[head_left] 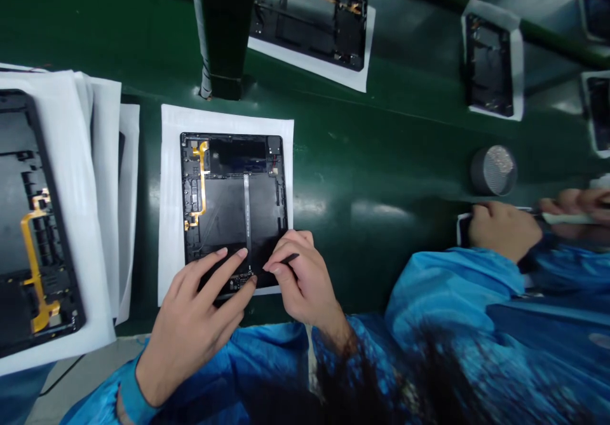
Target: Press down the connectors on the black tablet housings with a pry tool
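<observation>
An opened tablet housing [223, 209] lies on a white foam sheet [171, 158] in front of me. An orange flex cable [203, 187] runs down its left side, and a grey ribbon cable [247, 215] runs down the middle. My left hand [204, 310] rests with spread fingers over the near edge, its fingertips around a small circuit board [238, 281]. My right hand [305, 279] is pinched around a thin black stick-like tool [290, 258] at the near right corner. Fingers hide the tool's working end, so its exact kind is unclear.
Foam sheets [107, 190] with another tablet housing [52, 272] are stacked at left. A dark post [222, 37] rises behind the work. More housings [309, 18] lie on the green bench [362, 158]. At right are a round metal container [494, 169] and a co-worker's hand [505, 229].
</observation>
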The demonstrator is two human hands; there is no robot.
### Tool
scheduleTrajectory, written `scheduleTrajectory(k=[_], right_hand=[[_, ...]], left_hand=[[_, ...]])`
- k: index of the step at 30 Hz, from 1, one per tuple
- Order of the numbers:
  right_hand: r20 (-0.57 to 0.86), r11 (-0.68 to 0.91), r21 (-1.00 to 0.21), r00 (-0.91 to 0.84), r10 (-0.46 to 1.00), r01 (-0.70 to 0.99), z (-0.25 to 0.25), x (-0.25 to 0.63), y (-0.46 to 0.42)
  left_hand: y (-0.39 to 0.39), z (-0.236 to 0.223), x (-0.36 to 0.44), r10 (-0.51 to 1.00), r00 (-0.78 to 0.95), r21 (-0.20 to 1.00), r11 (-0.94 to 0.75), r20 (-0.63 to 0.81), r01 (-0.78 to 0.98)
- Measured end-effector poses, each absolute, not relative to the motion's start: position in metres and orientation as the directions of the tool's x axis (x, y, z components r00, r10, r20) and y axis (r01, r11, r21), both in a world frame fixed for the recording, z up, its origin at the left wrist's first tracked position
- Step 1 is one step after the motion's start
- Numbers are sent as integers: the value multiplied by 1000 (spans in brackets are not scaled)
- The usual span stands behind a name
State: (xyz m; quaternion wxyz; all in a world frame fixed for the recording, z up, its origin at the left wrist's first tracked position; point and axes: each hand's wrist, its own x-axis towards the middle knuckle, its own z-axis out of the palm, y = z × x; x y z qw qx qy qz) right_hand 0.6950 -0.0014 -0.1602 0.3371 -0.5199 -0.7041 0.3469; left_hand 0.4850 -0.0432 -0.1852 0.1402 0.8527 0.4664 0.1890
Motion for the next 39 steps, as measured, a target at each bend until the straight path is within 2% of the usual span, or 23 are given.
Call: scheduleTrajectory(k=[4,9,19,23,29,33,37,39], right_hand=[[158,235,-851,-197,968,470,-163,695,-5],[230,230,-871,-53,972,435,-165,697,-27],[163,166,-838,-52,985,520,-160,692,-61],[145,143,-839,-37,989,525,-162,691,-58],[174,110,-845,75,982,524,-164,691,-56],[282,145,-802,154,947,579,-167,696,-59],[319,254,-723,-16,948,643,-167,700,-61],[326,261,-677,-37,944,688,-167,699,-63]], left_hand=[[-44,-184,485,841,501,371,-539,202,756],[-44,-185,481,814,566,160,-581,129,798],[-42,-182,487,853,477,372,-522,212,768],[-43,-185,488,860,467,412,-509,207,756],[-42,-182,489,853,482,419,-518,199,745],[-40,-178,490,822,529,355,-568,209,743],[-39,-178,491,788,575,305,-616,221,727],[-40,-178,490,786,577,307,-618,223,724]])
